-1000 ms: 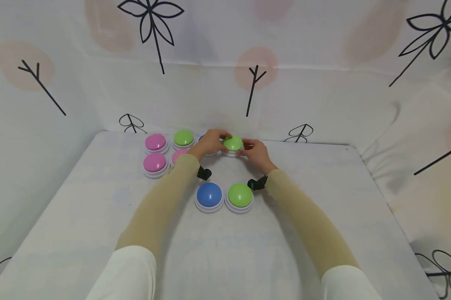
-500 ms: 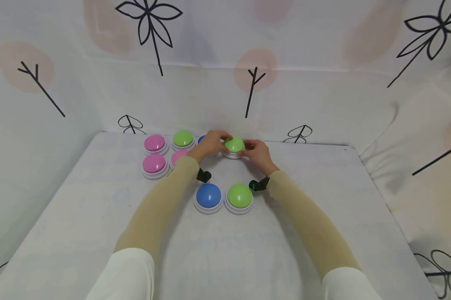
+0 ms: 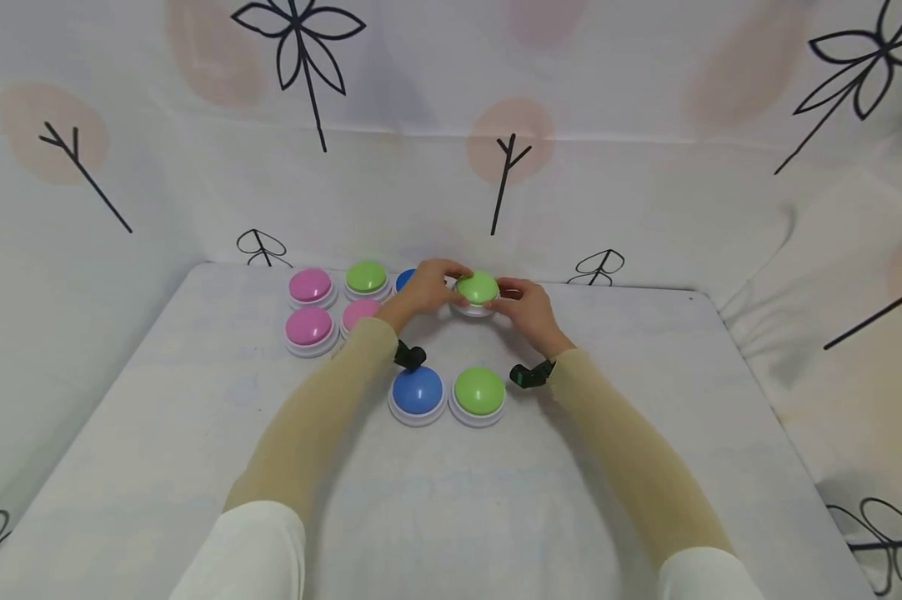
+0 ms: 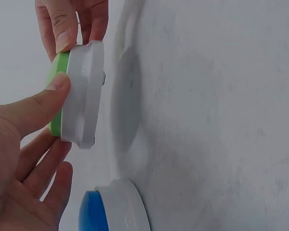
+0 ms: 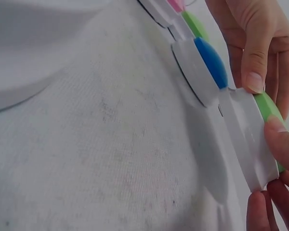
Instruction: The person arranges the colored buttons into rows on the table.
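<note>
Both hands hold a green dome push button (image 3: 477, 288) with a white base near the back of the table. My left hand (image 3: 427, 288) grips its left side, thumb at the green dome's edge and fingers around the far side. On the right side, my right hand (image 3: 529, 315) pinches it between thumb and fingers. The left wrist view shows the button's white base (image 4: 82, 96) raised off the table, its shadow beneath. Just left of it sits a blue button (image 5: 198, 70), partly hidden behind my left hand in the head view.
Nearer me stand another blue button (image 3: 418, 392) and a green button (image 3: 480, 392), side by side. At the back left are a green button (image 3: 366, 277) and several pink buttons (image 3: 309, 327), one partly behind the left sleeve. A patterned cloth wall (image 3: 421, 192) rises behind the table.
Both hands have shifted slightly to the right with the green button between them. More of the blue button behind the left hand shows now. The other buttons stay put.
</note>
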The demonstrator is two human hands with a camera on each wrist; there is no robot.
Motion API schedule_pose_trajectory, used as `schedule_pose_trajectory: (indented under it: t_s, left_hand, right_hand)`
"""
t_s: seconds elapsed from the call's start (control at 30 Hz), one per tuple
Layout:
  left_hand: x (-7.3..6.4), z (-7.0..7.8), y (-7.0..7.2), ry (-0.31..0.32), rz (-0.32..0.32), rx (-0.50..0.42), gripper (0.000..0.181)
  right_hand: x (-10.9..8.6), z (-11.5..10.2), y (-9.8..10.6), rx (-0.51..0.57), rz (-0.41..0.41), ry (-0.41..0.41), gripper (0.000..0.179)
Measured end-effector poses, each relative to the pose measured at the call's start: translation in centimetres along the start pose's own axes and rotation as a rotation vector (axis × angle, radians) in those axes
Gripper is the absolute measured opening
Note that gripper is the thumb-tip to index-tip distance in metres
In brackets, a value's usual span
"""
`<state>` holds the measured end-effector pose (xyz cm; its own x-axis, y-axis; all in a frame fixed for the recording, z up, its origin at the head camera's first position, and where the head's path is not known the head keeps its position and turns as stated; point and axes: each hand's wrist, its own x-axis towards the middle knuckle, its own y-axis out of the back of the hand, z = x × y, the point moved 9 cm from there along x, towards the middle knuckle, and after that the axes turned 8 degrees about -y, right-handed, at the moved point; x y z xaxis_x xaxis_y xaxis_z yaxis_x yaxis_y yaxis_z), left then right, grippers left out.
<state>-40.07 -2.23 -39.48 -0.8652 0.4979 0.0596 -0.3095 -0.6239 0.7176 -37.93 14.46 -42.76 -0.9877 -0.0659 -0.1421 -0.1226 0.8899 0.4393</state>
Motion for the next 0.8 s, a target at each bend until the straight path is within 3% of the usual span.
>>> schedule_pose_trajectory:
  t_s: [0.3, 0.67, 0.8]
  left_hand:
    - [-0.3, 1.1, -0.7, -0.049, 0.022, -0.021, 0.053]
    - [-0.9, 2.2, -1.5, -0.020, 0.012, -0.070, 0.053]
    - [-1.2, 2.7, -1.8, -0.038, 0.020, -0.077, 0.053]
  right_hand:
    - [-1.8, -0.2, 1.0, 0.018, 0.016, 0.036, 0.055]
    - [-3.6, 0.3, 2.1, 0.057, 0.028, 0.017, 0.056]
    - [-4.4, 0.4, 2.5, 0.067, 0.021, 0.014, 0.057]
